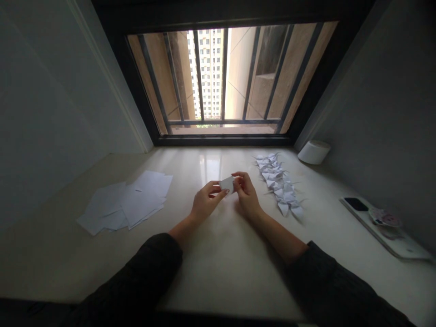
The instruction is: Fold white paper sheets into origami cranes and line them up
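A small folded piece of white paper [227, 184] is held above the pale table [221, 254] between both my hands. My left hand [205, 200] pinches its left edge with thumb and fingers closed. My right hand [245, 193] grips its right side, fingers curled round it. Both forearms wear dark sleeves pushed up.
A loose pile of white paper sheets [127, 202] lies at the left. A row of several folded paper figures [279, 184] lies at the right. A white tissue roll [314, 151] stands by the barred window [221, 81]. A phone [384, 225] lies at the far right.
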The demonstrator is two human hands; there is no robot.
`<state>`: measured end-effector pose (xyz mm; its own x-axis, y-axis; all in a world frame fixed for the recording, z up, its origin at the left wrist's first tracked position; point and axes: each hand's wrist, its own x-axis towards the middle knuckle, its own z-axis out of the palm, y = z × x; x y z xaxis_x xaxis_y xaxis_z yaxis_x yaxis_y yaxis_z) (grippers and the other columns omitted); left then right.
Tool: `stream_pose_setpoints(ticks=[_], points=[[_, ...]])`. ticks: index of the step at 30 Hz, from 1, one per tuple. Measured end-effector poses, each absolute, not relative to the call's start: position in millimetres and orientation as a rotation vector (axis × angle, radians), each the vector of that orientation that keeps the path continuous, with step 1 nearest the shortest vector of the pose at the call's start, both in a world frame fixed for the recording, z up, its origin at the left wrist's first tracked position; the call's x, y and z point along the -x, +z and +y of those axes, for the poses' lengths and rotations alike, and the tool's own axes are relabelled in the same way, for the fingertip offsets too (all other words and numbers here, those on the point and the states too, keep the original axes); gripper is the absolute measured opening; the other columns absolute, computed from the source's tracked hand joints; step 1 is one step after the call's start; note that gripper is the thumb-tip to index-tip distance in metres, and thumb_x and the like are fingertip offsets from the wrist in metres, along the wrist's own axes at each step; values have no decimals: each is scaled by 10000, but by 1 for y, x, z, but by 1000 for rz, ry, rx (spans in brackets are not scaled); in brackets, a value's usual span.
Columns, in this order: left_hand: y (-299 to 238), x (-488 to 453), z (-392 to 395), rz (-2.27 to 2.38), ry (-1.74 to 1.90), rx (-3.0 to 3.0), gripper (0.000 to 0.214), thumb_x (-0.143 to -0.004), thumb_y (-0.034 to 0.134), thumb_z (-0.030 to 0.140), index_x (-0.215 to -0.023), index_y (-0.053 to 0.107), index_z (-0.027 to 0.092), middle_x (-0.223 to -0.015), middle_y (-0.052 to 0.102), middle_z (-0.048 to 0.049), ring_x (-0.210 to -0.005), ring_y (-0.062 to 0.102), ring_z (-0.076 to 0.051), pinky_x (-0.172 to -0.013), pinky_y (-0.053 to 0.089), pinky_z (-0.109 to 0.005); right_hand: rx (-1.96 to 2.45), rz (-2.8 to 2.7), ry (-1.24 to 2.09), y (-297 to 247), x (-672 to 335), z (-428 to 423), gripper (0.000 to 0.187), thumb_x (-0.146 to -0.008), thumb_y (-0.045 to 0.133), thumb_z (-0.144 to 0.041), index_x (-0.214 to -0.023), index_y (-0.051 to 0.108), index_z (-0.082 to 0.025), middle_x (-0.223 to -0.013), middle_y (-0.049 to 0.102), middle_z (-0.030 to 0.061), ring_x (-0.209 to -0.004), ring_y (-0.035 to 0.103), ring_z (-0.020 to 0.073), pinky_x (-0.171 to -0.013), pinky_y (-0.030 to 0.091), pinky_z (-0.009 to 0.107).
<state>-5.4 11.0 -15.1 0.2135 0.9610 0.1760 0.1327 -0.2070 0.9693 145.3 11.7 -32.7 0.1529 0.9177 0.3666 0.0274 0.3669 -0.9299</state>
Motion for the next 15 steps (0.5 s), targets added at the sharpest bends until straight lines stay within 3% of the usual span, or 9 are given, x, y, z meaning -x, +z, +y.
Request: stream_pose_setpoints(ticks=[4,9,15], points=[[-12,7,11,1100,1117,-1597,345,-738,625,451,-964,655,191,-872,687,-56,-808,631,-180,-646,467,-245,1041,-1477,684,-28,-148,7,214,-872,431,-327,-1062,510,-266,-796,553,6,-704,530,168,-673,431,301],[-10,8,13,1091,1106,-1614,315,-727,615,474,-780,681,171,-722,653,-22,-673,580,-144,-574,434,-228,1007,-1677,560,-22,-147,3,236,-879,419,-306,-1058,569,-266,-912,591,51,-859,546,210,-789,425,346],[-14,9,20,1090,1163,-1265,333,-669,674,459,-817,651,162,-769,676,-43,-692,609,-152,-552,458,-221,996,-1483,750,-28,-142,6,351,-783,586,-345,-1117,509,-270,-843,570,9,-756,554,167,-713,457,310]])
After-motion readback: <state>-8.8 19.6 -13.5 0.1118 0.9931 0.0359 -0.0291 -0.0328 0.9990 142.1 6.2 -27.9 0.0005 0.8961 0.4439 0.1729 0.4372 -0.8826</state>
